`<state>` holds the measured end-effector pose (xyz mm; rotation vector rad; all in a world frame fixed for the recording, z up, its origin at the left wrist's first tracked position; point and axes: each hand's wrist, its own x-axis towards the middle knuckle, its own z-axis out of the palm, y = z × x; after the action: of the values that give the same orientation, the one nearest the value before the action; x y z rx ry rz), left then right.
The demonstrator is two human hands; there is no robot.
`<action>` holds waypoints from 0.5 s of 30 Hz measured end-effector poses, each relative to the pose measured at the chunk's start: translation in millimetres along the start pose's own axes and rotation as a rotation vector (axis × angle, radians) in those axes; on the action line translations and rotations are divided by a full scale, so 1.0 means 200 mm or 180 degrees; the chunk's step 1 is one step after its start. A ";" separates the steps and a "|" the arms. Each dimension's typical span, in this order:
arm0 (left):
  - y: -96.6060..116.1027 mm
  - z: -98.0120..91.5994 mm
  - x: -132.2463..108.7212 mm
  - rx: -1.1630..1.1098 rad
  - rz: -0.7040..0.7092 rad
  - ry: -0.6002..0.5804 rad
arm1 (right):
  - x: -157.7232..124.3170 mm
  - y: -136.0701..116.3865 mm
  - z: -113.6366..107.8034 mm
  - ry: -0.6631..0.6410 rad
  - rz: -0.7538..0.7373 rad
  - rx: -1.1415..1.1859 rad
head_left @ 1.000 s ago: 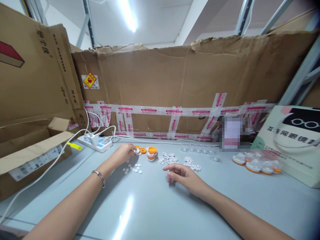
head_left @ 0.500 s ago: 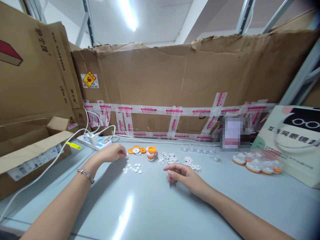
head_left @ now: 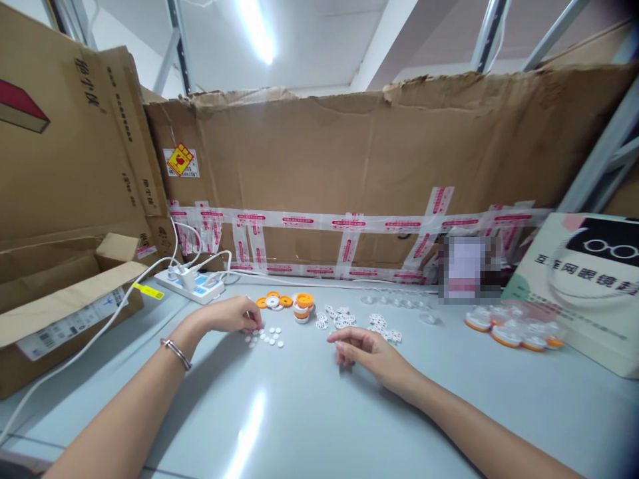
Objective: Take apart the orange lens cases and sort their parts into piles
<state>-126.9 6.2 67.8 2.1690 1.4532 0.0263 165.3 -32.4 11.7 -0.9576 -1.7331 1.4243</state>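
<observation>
My left hand [head_left: 230,314] rests on the grey table [head_left: 309,412], fingers curled and pinched at the edge of a scatter of small white discs [head_left: 267,336]. What the fingertips hold is too small to make out. Just beyond lie orange rings [head_left: 273,301] and a short stack of orange and white rings [head_left: 302,307]. My right hand [head_left: 367,351] lies on the table with fingers curled under and the forefinger stretched left, just in front of a pile of white perforated pieces [head_left: 339,317] and another such pile [head_left: 384,326].
A taped cardboard wall [head_left: 379,173] closes off the back. A white power strip [head_left: 192,285] with cables sits back left beside an open carton [head_left: 60,299]. Clear caps [head_left: 399,301], a bag of orange-rimmed parts [head_left: 514,327] and a printed box [head_left: 584,286] are to the right.
My left hand has drawn back from the orange rings toward me and to the left, then settled at the small white discs. My right hand has barely moved.
</observation>
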 end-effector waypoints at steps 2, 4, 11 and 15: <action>-0.01 -0.01 0.00 -0.0175 0.0075 -0.0005 | 0.00 0.00 0.00 0.0016 0.0007 -0.0003; -0.02 -0.02 -0.01 -0.0120 0.0069 0.0144 | 0.00 0.00 0.00 0.0026 0.0009 -0.0007; -0.03 -0.01 -0.02 0.0088 -0.0278 0.0026 | 0.00 0.01 -0.01 0.0083 -0.0052 -0.0045; -0.02 0.01 -0.02 -0.0339 -0.0280 -0.0161 | 0.01 0.02 0.00 0.0108 -0.0096 -0.0089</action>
<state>-131.0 4.0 66.2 2.0050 1.4831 0.0169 165.4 -29.8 8.6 -0.9611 -1.7398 1.3603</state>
